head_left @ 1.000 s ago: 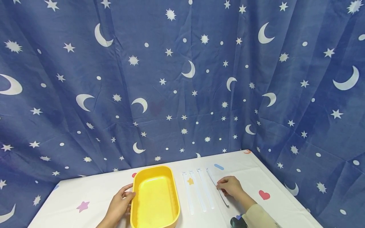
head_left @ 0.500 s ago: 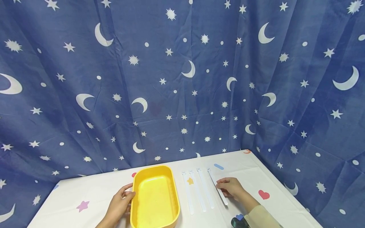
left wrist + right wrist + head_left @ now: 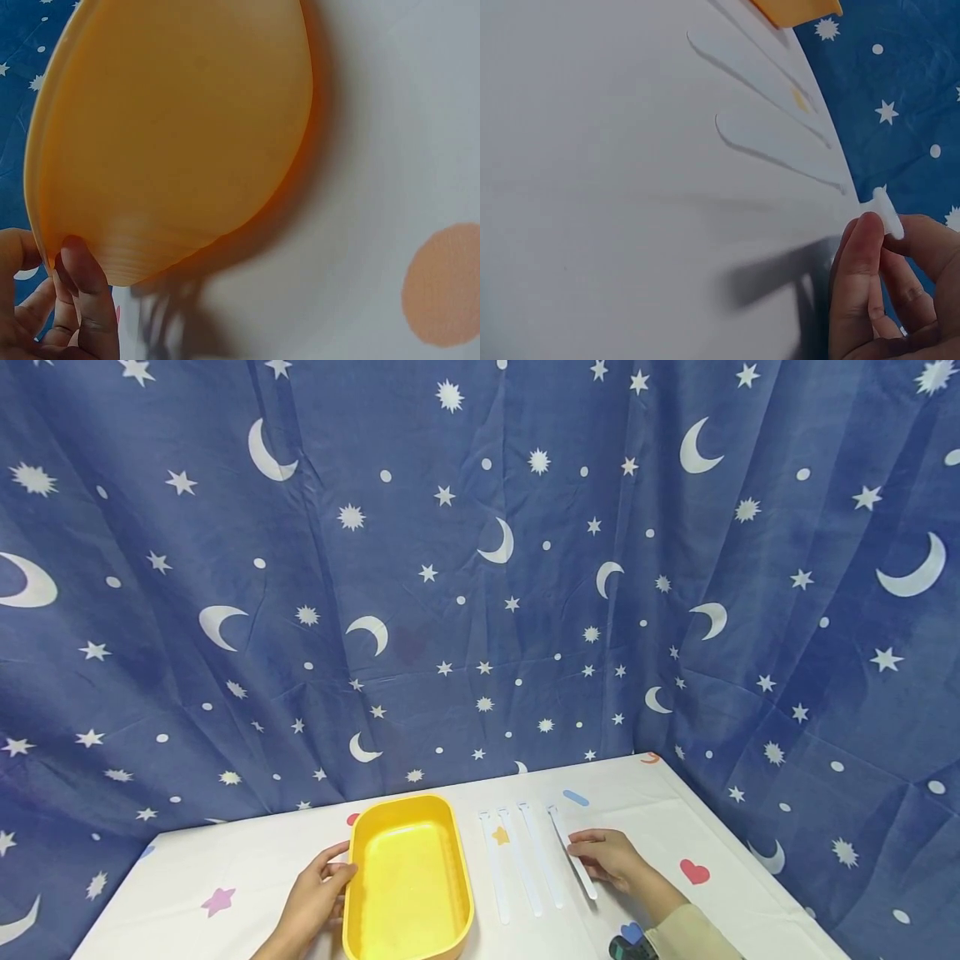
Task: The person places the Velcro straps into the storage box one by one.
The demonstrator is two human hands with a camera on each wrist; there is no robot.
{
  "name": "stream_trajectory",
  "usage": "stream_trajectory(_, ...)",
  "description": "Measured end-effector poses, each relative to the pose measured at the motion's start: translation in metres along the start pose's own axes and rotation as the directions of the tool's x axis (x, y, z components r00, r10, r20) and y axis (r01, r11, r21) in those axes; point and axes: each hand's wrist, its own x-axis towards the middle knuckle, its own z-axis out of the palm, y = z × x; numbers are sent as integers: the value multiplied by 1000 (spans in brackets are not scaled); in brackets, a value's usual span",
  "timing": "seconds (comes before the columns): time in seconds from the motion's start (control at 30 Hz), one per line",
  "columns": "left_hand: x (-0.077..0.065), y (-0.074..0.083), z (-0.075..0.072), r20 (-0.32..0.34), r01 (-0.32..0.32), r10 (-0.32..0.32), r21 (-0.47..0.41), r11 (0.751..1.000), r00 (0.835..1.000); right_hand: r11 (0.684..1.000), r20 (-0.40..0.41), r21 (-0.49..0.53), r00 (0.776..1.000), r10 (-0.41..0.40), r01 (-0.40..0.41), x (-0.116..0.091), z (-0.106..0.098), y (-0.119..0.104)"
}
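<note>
My left hand (image 3: 315, 893) grips the left rim of a yellow rectangular tub (image 3: 408, 885). In the left wrist view the thumb presses the outside of the tub (image 3: 180, 135) near its rim. My right hand (image 3: 611, 857) pinches a long white strip (image 3: 580, 870) partway along its length. The strip hangs a little over the table, casting a shadow, its flat face partly showing. In the right wrist view it is seen nearly end-on (image 3: 885, 214), with its crosswise head beyond the fingertips. Three similar white strips lie side by side between tub and right hand, the middle one (image 3: 520, 864) among them.
A white tablecloth (image 3: 247, 868) with printed shapes, such as a red heart (image 3: 694, 872), covers the table. A blue curtain (image 3: 420, 635) with moons and stars hangs behind and to the right. A dark device (image 3: 628, 948) sits at my right wrist.
The strip in my right hand has turned from nearly edge-on to show more of its flat face, its near end shifting slightly left. The left hand and tub stay put.
</note>
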Motion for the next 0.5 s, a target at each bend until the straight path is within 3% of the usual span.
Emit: stream_trajectory(0.5, -1, 1, -1, 16, 10, -10, -31, 999, 1000, 997, 104, 62, 993, -60, 54, -8, 2, -13)
